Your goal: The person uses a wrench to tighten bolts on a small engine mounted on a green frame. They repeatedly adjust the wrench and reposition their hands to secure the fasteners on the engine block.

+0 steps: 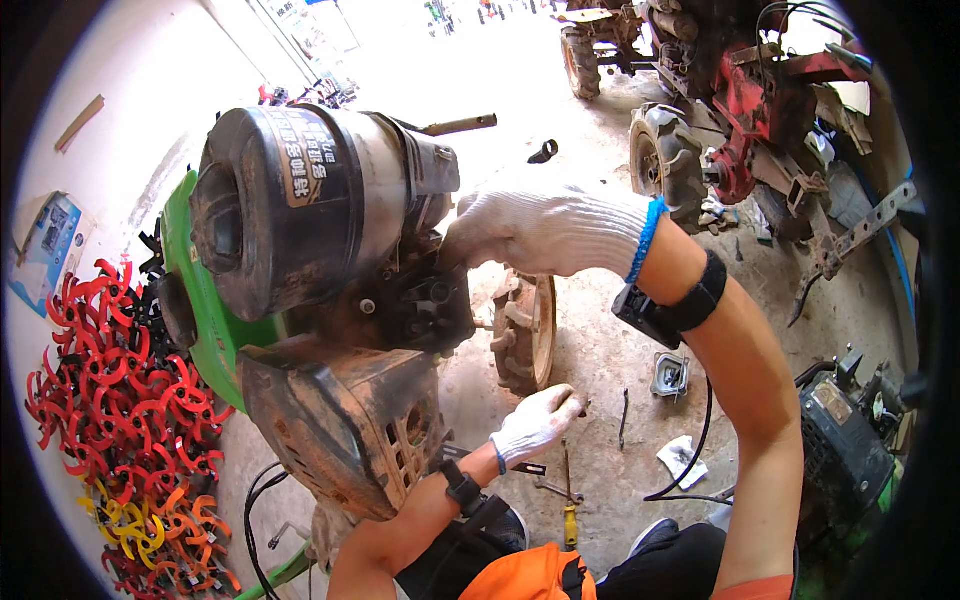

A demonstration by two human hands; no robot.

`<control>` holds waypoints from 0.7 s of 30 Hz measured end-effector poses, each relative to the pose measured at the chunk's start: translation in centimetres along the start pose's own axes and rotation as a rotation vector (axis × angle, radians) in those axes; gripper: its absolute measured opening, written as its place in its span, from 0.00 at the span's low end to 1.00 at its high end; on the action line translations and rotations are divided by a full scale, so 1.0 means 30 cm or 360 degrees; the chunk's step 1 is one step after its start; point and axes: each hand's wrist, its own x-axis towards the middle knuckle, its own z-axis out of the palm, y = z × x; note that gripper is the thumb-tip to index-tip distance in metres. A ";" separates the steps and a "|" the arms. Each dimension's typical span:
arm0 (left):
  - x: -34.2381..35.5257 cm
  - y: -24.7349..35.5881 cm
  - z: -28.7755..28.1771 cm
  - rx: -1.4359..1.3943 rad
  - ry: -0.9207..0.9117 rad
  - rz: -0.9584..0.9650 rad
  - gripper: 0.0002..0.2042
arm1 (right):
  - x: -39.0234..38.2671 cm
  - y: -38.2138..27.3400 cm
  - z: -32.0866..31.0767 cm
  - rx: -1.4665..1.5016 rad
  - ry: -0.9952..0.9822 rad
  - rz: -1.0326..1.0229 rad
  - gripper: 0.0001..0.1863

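Note:
A dirty engine (390,300) with a black canister air filter (285,200), a green cover (183,250) and a rusty slotted guard (350,430) stands before me. My right hand (555,230), in a white knit glove with a blue cuff, reaches across to the engine's right side, below the canister. Its fingers are bent together against the engine; the fingertips and whatever they grip are hidden. Lower down, my left hand (540,425), also gloved, is closed just right of the guard, near a lugged tyre (523,330). A small dark bit shows at its fingertips, too small to name.
On the floor lie a yellow-handled screwdriver (570,525), a wrench (558,490), a metal housing (670,375), white paper (682,462) and a short black tube (543,152). Red curved blades (130,390) are heaped at left. A red machine (740,130) stands far right; another engine (845,430) sits nearer.

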 end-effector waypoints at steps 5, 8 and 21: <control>0.028 -0.074 0.039 0.0058 -0.0038 0.0042 0.25 | -0.099 -0.030 0.223 0.0914 0.0415 0.0324 0.15; 0.028 -0.125 0.071 0.0280 0.0098 0.0390 0.26 | -0.126 -0.153 0.483 0.1410 0.1032 0.0495 0.15; 0.004 -0.166 0.163 -0.0131 0.0545 0.0533 0.19 | -0.178 -0.217 0.510 0.0492 0.1351 0.0113 0.11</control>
